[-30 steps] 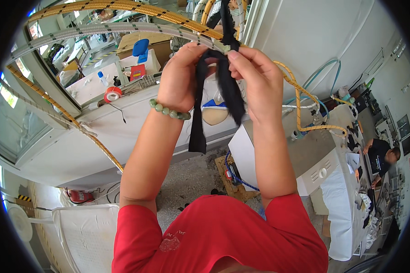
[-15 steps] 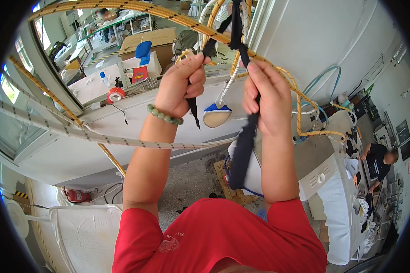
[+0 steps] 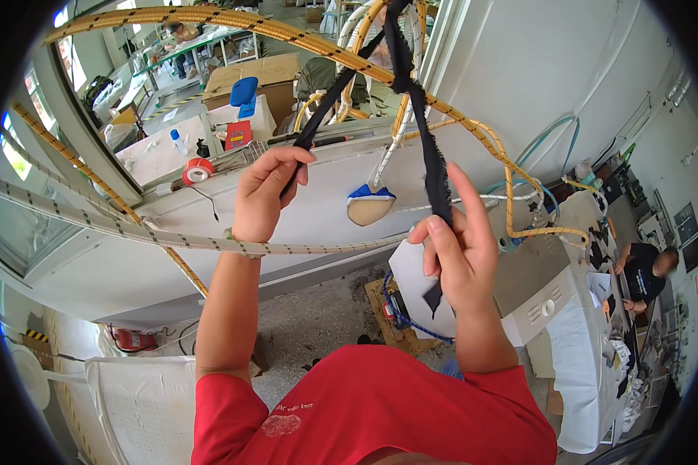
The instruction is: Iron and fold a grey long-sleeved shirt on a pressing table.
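A black cloth strap [image 3: 425, 147] is knotted around a thick yellow rope [image 3: 271, 29] with dark flecks, near the top of the view. One end of the strap runs down left into my left hand [image 3: 265, 194], which pinches it between thumb and fingers. The other frayed end hangs down through my right hand [image 3: 454, 248], gripped by thumb and curled fingers with the index finger raised. A white rope [image 3: 116, 229] with dark flecks crosses in front of my left wrist.
Below lies a long white bench [image 3: 209, 209] with a red tape roll [image 3: 198, 169], a bottle and a blue-and-tan object [image 3: 370, 204]. A white machine [image 3: 535, 287] stands at right. Another person in black [image 3: 644, 271] sits at far right. A fire extinguisher [image 3: 132, 339] lies on the floor.
My hands have moved apart and lowered, drawing the two strap ends away from the knot. The white rope has come into view across my left wrist.
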Action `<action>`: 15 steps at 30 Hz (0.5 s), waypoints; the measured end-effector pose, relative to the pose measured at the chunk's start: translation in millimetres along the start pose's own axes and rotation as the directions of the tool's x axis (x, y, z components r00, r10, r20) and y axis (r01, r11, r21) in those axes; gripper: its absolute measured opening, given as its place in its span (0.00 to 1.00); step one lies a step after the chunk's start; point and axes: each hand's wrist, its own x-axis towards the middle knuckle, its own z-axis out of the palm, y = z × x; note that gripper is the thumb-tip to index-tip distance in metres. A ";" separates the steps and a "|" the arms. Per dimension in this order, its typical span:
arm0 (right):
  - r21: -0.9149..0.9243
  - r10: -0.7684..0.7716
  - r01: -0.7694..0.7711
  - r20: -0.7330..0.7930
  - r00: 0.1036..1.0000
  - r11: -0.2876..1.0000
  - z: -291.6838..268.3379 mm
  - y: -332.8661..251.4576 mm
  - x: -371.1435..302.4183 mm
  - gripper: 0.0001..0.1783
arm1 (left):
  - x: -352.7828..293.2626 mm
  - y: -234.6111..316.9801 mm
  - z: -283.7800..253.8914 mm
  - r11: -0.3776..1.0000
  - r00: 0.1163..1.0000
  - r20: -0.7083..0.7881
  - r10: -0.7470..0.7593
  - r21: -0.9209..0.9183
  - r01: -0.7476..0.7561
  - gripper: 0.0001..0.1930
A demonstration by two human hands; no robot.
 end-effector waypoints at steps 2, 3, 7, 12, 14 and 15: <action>-0.079 -0.032 0.029 -0.037 0.999 0.996 -5.8 -2.7 -2.5 0.26 | -4.3 -0.7 -2.4 1.000 0.999 0.031 -0.008 0.009 0.008 0.14; -0.086 -0.035 0.032 -0.034 0.999 0.996 -10.7 -4.2 0.0 0.26 | -3.3 0.3 -0.8 1.000 0.999 0.030 -0.018 -0.001 0.018 0.14; -0.361 -0.343 0.288 -0.098 0.934 0.887 -31.5 -14.6 26.8 0.20 | 0.2 1.0 5.2 0.999 0.999 0.034 -0.039 -0.029 0.040 0.14; -0.649 -0.446 0.313 -0.045 0.894 0.693 -38.2 -42.5 93.7 0.15 | 4.1 -0.3 11.1 0.998 0.995 0.087 -0.054 -0.012 0.056 0.12; -0.643 -0.310 0.276 0.062 0.949 0.715 -44.0 -52.1 118.4 0.15 | 7.8 1.0 14.7 0.998 0.992 0.111 -0.059 0.010 0.058 0.11; -0.643 -0.162 0.235 0.171 0.972 0.729 -48.6 -55.1 130.6 0.16 | 10.8 0.5 20.8 0.999 0.993 0.110 -0.032 0.028 0.029 0.12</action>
